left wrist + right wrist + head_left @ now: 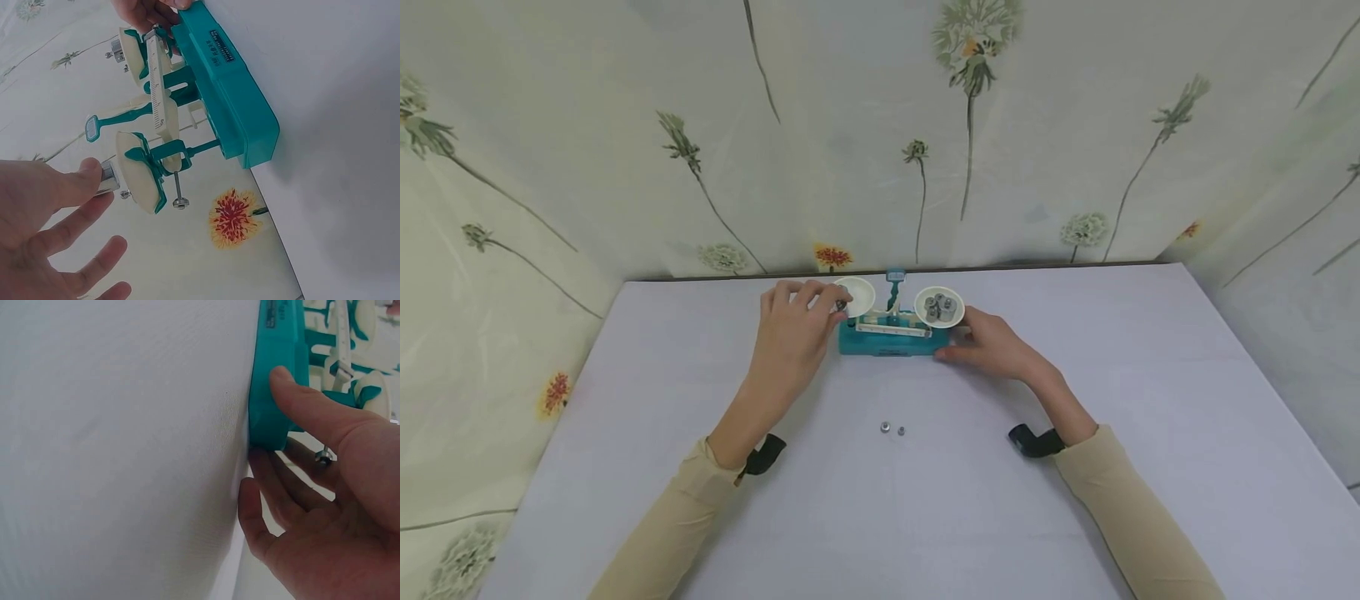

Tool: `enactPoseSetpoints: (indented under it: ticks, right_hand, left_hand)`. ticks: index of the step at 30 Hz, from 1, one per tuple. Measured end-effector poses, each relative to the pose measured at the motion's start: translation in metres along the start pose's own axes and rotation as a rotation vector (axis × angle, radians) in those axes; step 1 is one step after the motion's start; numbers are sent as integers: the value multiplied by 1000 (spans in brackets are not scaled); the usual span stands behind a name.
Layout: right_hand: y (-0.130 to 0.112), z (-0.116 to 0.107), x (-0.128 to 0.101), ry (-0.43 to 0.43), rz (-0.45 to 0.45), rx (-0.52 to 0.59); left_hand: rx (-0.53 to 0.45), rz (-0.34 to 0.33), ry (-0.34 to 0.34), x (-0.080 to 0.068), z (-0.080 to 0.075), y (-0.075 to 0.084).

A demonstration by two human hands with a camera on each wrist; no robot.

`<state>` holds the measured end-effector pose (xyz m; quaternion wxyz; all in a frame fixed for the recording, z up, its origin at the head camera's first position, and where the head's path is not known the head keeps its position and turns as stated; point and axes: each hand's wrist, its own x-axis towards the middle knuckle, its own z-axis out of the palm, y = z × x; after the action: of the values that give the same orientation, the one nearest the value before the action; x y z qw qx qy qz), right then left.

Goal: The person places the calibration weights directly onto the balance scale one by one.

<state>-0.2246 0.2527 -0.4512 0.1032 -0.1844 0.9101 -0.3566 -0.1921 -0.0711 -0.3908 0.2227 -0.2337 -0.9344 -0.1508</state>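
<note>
A teal balance scale [892, 342] with two cream pans stands near the table's far edge. My left hand [793, 329] is at the left pan [859, 297], pinching a shiny metal nut [109, 177] between thumb and index finger, right at the pan's face. A smaller metal piece [125, 195] shows beside it on that pan. Several grey metal nuts [940, 307] lie in the right pan [919, 309]. With my right hand [996, 343] I grip the right end of the scale's base, thumb [294, 392] on its front and fingers behind.
Two small metal nuts, a larger one [885, 427] and a smaller one [902, 431], lie on the white tabletop [880, 517] between my forearms. A flower-printed cloth [850, 150] hangs behind the table and along both sides.
</note>
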Motion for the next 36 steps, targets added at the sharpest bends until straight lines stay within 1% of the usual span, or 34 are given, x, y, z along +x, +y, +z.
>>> enactPoseSetpoints:
  ticks: [11,21,29,36]
  right_hand:
    - [-2,-1,0,-3,-3,15]
    - [-2,-2,-2,-4,13,14]
    - [-2,-1,-2,-1,7,13]
    - [-3,-1,-2,4,1,2]
  left_hand:
    - [-15,-19,-25,6,2,1]
    - [-28,-43,-37,9,9,-2]
    - [-35,-46,-31,8,10,-3]
    - [-40,-42,-12,7,11,-4]
